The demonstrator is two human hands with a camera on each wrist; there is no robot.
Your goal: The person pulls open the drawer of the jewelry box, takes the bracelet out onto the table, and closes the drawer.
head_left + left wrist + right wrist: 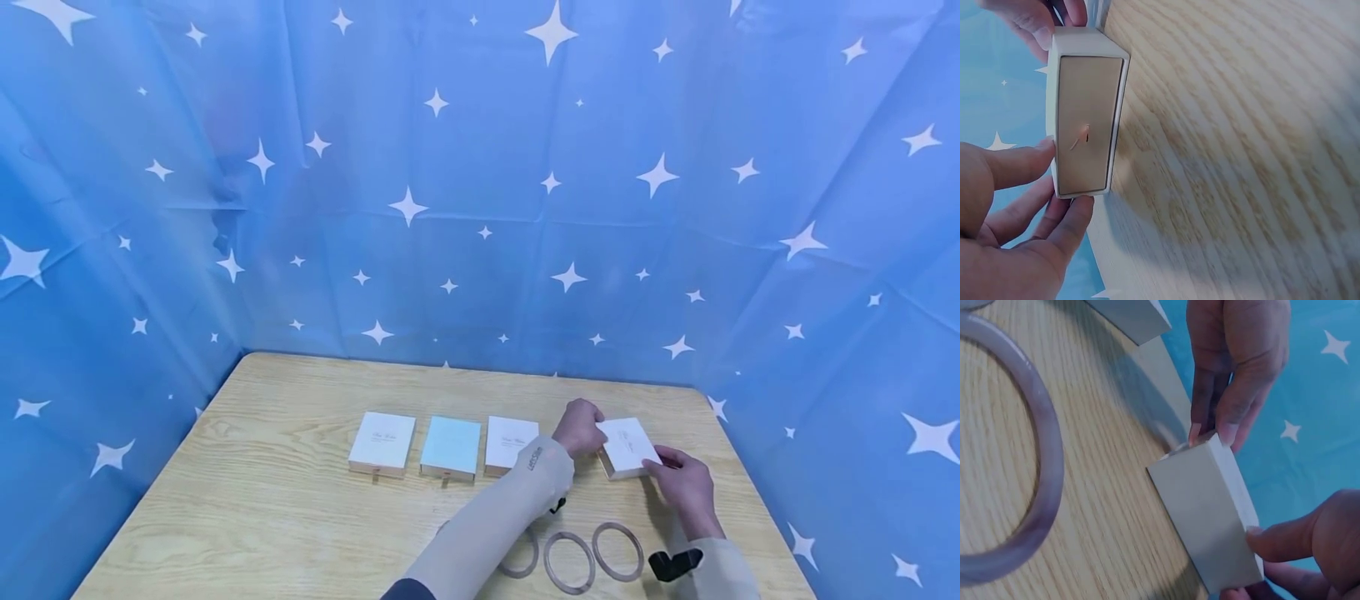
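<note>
A small white drawer-style gift box (628, 443) is held between both hands over the right part of the table. My left hand (579, 427) pinches its left end, thumb on the top face and fingers beneath. On the opposite end, my right hand (686, 487) grips it with the thumb on top. In the left wrist view, the beige drawer front (1088, 119) with a small ribbon pull faces the left hand; the drawer looks pushed in. A plain white side of the box (1204, 509) shows in the right wrist view.
Left of the hands, a white box (382, 437), a light-blue box (451, 443) and another white box (510, 437) stand in a row. Several greyish bangles (617, 524) lie in front, partly hidden by the left sleeve. A starry blue curtain (480, 167) surrounds the wooden table (247, 500).
</note>
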